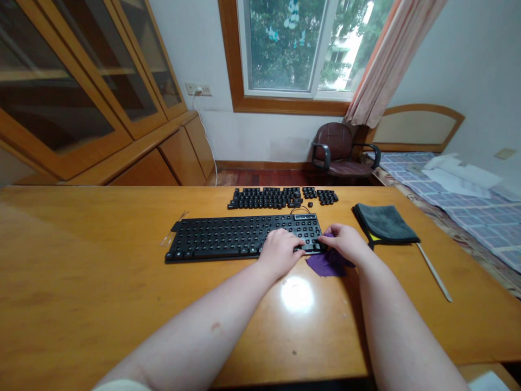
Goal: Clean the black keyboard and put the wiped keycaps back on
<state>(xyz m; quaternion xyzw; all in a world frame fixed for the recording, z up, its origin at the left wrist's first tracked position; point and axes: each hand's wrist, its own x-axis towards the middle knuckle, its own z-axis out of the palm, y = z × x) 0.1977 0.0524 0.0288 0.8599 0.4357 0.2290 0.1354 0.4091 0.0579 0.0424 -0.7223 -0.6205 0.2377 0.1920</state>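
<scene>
A black keyboard frame [228,239] with its keycaps removed lies on the wooden desk [101,260]. My left hand [280,251] rests curled on the frame's right part, fingers pressed down on it. My right hand [344,243] is at the frame's right end, fingers pinched on a purple cloth [325,263] that spreads under the hand. The removed black keycaps [280,197] lie laid out in rows behind the frame.
A folded dark grey cloth [385,222] with a yellow edge lies to the right, a thin pale stick [433,271] beside it. Beyond the desk stand a brown chair [340,149], a bed [468,212] and wooden cabinets [101,108].
</scene>
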